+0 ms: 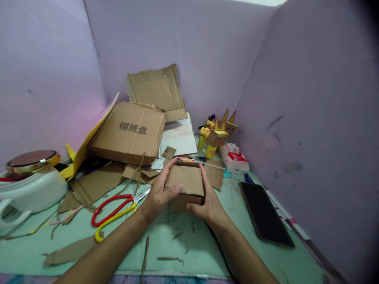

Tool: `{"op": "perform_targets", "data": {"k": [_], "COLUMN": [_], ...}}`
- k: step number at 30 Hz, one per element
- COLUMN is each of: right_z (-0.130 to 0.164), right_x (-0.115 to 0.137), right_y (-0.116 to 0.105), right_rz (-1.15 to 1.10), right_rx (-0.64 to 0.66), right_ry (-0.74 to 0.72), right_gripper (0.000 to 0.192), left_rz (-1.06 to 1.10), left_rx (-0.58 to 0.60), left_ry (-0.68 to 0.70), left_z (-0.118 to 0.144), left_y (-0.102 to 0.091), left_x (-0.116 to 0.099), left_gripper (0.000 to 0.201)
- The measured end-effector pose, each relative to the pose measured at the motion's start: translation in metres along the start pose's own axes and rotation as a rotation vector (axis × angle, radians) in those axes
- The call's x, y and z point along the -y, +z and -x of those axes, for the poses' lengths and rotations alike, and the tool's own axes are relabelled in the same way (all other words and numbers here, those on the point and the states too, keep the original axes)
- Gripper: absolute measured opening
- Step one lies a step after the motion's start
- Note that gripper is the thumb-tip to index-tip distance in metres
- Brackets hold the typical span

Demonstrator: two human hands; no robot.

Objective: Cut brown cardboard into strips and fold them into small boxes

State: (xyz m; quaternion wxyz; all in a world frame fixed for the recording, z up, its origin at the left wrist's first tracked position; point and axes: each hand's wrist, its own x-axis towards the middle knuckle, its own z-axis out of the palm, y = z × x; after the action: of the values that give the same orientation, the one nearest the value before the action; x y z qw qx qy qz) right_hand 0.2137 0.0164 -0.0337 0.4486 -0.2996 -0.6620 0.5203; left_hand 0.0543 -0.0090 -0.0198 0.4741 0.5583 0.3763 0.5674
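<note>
A small brown cardboard box is held between both hands over the middle of the green tabletop. My left hand wraps its left side, the thumb lying across the top face. On the opposite side, my right hand grips the box with fingers along its edge and the thumb at the lower front. To the left of my left hand lie scissors with one red and one yellow handle. A flat cardboard piece rests just beyond my right hand.
A large carton and a cardboard sheet lean at the back. Yellow spotted cardboard animals stand near a tissue pack. A phone lies at right, a white mug at left. Cardboard scraps litter the table.
</note>
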Motion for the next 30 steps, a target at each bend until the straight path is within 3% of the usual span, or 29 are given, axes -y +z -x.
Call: {"op": "perform_targets", "data": {"k": [6,10,13,17,25,30], "right_z": [0.002,0.003,0.003,0.003,0.000,-0.002], "right_x": [0.001,-0.001,-0.001,-0.004,-0.015,-0.019], "right_y": [0.000,-0.002,-0.002,0.000,0.006,0.003], "right_rz": [-0.048,-0.039,0.010,0.055,0.038,0.057], "right_rx": [-0.008,-0.032,-0.051,-0.047,-0.085,-0.067], "right_ry": [-0.036,-0.051,-0.058,-0.077,-0.046,0.010], "right_gripper": [0.113,0.109,0.109,0.104,0.088,0.083], "left_rz": [-0.100,-0.301,-0.418,-0.417,-0.445,-0.447], "left_rx": [0.023,0.033,0.058,0.026,0.010,0.144], "left_ry": [0.002,0.079,0.111,0.040,0.069,0.002], "left_z": [0.001,-0.001,-0.001,0.003,0.003,0.003], "left_y": [0.000,-0.001,-0.002,-0.004,-0.008,-0.013], "left_x": [-0.003,-0.001,0.003,0.009,0.022,0.027], "left_gripper": [0.073,0.075,0.090,0.110,0.097,0.104]}}
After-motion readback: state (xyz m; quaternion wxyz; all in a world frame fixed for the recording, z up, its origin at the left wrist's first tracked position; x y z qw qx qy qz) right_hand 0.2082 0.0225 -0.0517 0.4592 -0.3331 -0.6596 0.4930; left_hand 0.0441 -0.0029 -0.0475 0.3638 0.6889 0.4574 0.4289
